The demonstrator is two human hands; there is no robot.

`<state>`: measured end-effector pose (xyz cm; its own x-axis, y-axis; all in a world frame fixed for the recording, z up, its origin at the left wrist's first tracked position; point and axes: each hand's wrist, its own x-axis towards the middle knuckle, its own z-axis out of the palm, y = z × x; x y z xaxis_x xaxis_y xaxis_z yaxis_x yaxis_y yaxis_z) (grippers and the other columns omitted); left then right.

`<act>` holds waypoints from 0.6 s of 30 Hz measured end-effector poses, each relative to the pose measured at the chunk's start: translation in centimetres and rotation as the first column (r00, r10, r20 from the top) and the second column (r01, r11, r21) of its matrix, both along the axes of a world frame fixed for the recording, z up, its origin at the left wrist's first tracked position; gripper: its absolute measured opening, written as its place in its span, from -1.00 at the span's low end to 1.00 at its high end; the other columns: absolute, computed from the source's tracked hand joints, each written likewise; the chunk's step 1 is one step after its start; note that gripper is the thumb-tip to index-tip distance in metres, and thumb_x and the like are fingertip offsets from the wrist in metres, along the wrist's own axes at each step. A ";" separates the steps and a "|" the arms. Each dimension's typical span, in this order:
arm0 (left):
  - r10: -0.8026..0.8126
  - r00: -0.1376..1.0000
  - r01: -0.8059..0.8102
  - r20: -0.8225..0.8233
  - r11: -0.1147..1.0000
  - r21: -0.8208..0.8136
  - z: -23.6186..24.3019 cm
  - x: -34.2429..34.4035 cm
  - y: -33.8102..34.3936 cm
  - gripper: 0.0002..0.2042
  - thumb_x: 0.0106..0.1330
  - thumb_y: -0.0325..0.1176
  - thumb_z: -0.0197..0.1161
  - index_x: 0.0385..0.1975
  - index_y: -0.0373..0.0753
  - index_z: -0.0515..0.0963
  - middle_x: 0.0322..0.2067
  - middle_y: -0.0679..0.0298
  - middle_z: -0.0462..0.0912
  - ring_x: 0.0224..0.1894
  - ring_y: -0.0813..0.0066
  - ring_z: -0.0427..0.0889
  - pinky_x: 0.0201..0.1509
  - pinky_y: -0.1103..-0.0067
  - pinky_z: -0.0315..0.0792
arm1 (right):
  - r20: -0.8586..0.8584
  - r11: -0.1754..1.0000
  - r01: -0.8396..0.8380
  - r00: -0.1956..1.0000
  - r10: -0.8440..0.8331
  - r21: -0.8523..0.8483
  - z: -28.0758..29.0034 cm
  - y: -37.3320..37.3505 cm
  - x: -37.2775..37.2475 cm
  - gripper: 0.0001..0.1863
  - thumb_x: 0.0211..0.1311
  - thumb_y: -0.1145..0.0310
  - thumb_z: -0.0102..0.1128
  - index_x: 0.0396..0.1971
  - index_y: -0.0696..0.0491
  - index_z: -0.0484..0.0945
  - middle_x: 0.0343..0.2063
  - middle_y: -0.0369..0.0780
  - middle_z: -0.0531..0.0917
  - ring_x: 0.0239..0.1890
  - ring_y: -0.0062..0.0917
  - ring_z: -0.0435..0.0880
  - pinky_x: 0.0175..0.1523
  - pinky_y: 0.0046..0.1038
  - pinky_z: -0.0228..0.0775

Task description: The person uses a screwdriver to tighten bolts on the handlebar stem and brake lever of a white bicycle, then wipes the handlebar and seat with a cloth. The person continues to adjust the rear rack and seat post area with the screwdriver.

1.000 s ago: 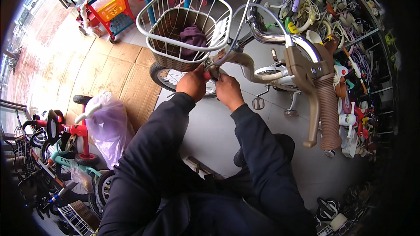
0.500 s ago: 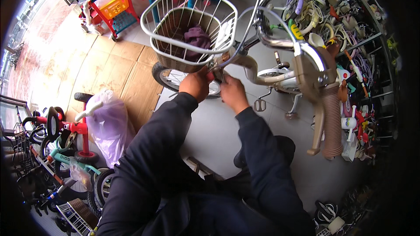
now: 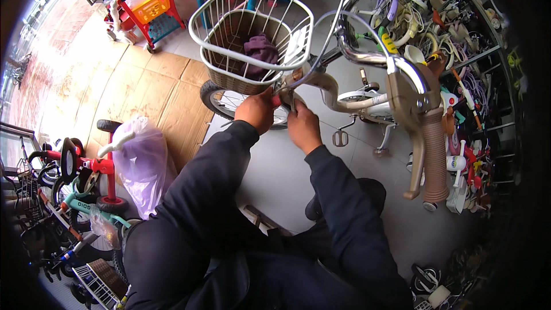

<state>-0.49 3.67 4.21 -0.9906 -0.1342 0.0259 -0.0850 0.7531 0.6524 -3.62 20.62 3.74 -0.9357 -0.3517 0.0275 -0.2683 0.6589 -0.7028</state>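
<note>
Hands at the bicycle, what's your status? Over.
Left grip at front of bicycle, just below basket. Right grip close beside it; held piece too hidden to name. Purple cloth in basket, clear of both.

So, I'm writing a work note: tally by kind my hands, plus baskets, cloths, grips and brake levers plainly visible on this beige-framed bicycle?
Bare hands (left hand, right hand): 2
White wire and brown woven basket: 1
Crumpled purple cloth: 1
Brown ribbed handlebar grip: 1
Brown brake lever: 1
Total: 6
</note>
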 end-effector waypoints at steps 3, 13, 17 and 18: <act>0.014 1.000 -0.013 -0.014 1.000 0.022 0.2 0.0 0.2 -0.74 0.29 -0.39 0.16 -0.04 -0.21 0.44 -0.34 -0.13 0.68 -0.22 -0.21 0.67 -0.15 0.09 0.53 | -0.024 0.998 0.069 0.997 -0.069 0.000 -1.2 0.0 1.0 -0.56 0.26 0.43 0.03 0.15 0.13 0.44 -0.14 0.15 0.67 -0.10 0.14 0.63 0.06 0.05 0.45; 0.006 1.000 -0.006 0.030 1.000 -0.011 -0.4 -0.2 0.0 -0.62 0.28 -0.35 0.19 0.10 -0.21 0.41 -0.35 -0.15 0.68 -0.22 -0.20 0.67 -0.15 0.10 0.54 | 0.071 0.989 0.091 0.994 -0.083 -0.115 -2.7 -0.9 1.4 -0.53 0.31 0.51 0.02 0.23 0.10 0.40 -0.07 0.14 0.66 -0.02 0.14 0.61 0.08 0.00 0.45; 0.027 0.999 -0.027 0.024 0.999 -0.035 -0.4 -0.1 0.1 -0.61 0.30 -0.35 0.18 0.12 -0.22 0.41 -0.35 -0.15 0.69 -0.22 -0.19 0.68 -0.15 0.12 0.55 | 0.087 0.984 0.017 0.996 -0.002 -0.175 0.0 0.1 -0.4 -0.65 0.29 0.47 -0.01 0.05 0.07 0.55 -0.18 0.11 0.68 -0.05 0.10 0.63 0.05 0.01 0.44; 0.004 0.999 -0.002 0.043 0.999 -0.044 -0.2 -0.2 0.0 -0.65 0.34 -0.32 0.16 0.10 -0.21 0.42 -0.34 -0.14 0.69 -0.21 -0.19 0.68 -0.16 0.12 0.55 | 0.199 0.974 0.056 0.980 -0.012 -0.219 1.0 0.6 -1.0 -0.69 0.25 0.46 -0.02 -0.04 0.11 0.58 -0.38 0.04 0.67 -0.29 -0.05 0.66 -0.13 -0.07 0.49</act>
<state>-0.66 3.66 4.01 -0.9905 -0.1368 -0.0111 -0.1147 0.7805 0.6145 -4.61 21.24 4.74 -0.9419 -0.3255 -0.0833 -0.0912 0.4864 -0.8690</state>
